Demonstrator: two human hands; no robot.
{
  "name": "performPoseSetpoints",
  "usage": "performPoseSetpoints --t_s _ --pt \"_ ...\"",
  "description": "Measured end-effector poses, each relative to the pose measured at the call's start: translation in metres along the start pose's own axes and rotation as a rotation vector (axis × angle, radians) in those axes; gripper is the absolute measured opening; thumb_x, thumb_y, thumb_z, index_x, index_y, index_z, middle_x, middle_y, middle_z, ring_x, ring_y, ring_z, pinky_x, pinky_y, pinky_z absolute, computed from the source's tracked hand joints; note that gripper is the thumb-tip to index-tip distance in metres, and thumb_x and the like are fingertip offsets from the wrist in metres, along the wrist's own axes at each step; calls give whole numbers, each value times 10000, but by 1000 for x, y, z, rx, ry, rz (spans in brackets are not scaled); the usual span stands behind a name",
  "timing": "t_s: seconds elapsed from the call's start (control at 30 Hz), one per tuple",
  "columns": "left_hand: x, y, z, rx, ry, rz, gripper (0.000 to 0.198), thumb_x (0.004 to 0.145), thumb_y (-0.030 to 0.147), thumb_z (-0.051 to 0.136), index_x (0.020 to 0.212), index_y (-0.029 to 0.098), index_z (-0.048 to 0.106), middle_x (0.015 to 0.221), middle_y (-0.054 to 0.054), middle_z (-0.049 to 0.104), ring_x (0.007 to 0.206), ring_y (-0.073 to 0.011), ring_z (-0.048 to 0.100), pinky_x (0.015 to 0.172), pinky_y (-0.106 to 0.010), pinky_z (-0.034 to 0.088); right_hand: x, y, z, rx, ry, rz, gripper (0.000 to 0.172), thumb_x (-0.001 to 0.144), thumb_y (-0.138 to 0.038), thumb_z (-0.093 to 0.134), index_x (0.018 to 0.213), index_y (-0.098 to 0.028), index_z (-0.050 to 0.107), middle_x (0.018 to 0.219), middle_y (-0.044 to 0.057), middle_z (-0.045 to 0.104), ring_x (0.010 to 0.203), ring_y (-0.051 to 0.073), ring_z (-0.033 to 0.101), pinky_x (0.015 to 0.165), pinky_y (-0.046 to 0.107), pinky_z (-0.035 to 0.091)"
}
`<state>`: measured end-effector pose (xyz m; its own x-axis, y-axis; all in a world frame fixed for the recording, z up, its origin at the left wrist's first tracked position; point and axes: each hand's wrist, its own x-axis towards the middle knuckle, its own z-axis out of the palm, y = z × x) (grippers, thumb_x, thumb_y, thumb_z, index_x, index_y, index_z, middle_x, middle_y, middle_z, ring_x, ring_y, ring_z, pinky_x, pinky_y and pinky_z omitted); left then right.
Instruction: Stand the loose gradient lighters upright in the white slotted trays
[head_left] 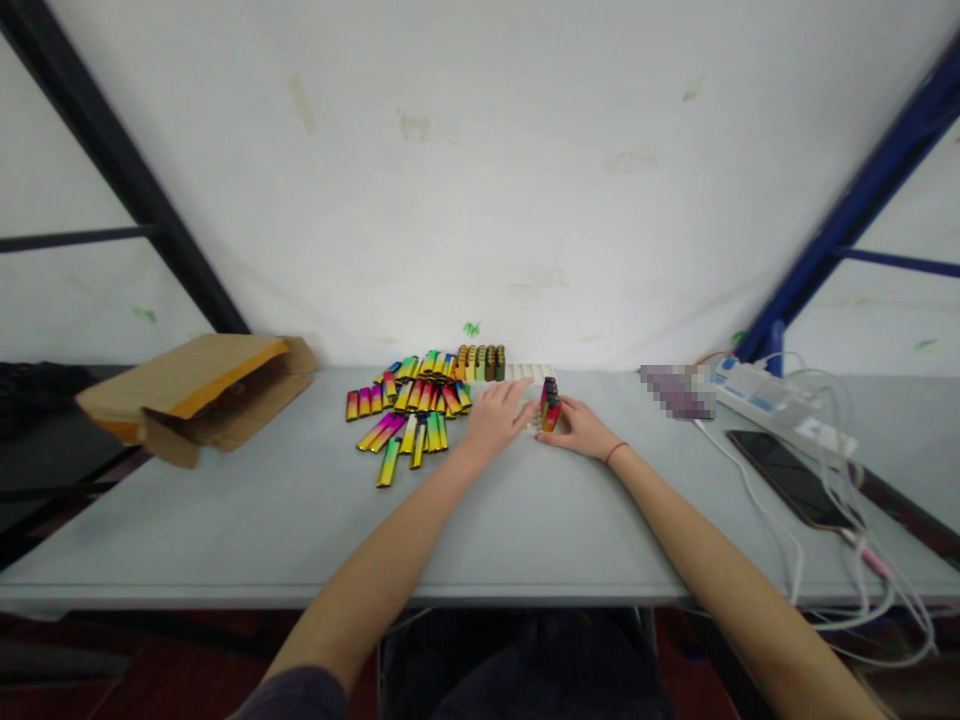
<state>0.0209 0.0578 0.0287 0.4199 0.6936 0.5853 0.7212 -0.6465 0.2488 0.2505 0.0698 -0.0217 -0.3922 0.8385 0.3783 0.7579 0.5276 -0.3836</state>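
Note:
A heap of rainbow-coloured lighters (409, 410) lies on the grey table (300, 510). Behind it a white tray (527, 373) holds a row of upright lighters (480, 362). My left hand (496, 415) rests by the tray, fingers stretched toward it and partly curled. My right hand (577, 425) is closed around a short row of upright lighters (550, 402) at the tray's near end.
A torn brown cardboard box (195, 395) lies at the left. At the right are a power strip (772, 400), a dark phone (787, 478) and tangled white cables (840, 560). A white wall with dark and blue frame bars stands behind.

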Motion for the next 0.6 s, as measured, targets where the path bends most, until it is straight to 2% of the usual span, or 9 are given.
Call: performPoseSetpoints --t_s 0.1,0.2,0.27,0.4,0.6 --pt "5 -21 -27 182 54 -346 358 1021 309 430 1251 198 680 1241 -159 674 1185 -322 589 991 -449 427 0 0 -1 -4 -19 12 636 813 -603 747 1264 -164 654 1311 178 669 1200 358 631 1048 511 498" --pt "4 -46 -48 299 -31 -621 367 993 324 432 1091 188 759 1220 -193 697 1180 -383 582 987 -524 399 -1 -1 -2 -8 -29 19 645 815 -607 743 1265 -154 652 1315 186 664 1207 364 626 1056 516 492" --pt "3 -59 -55 323 -109 -723 393 974 408 461 1051 196 783 1188 -202 718 1175 -414 583 995 -574 379 -1 -1 -2 1 -25 20 643 817 -599 745 1271 -154 647 1304 182 667 1193 359 633 1054 511 493" --pt "3 -68 -53 351 -201 -776 422 913 510 534 1013 197 799 1149 -213 738 1163 -452 592 998 -632 356 -1 -3 -3 -12 -21 20 598 820 -581 749 1241 -166 655 1281 176 675 1165 352 643 1029 500 506" --pt "6 -63 -52 336 -266 -778 312 858 409 580 972 200 782 1113 -189 754 1144 -420 638 997 -609 387 -1 -4 -3 -34 -23 20 601 815 -578 762 1236 -162 657 1241 171 682 1140 346 650 1013 485 513"
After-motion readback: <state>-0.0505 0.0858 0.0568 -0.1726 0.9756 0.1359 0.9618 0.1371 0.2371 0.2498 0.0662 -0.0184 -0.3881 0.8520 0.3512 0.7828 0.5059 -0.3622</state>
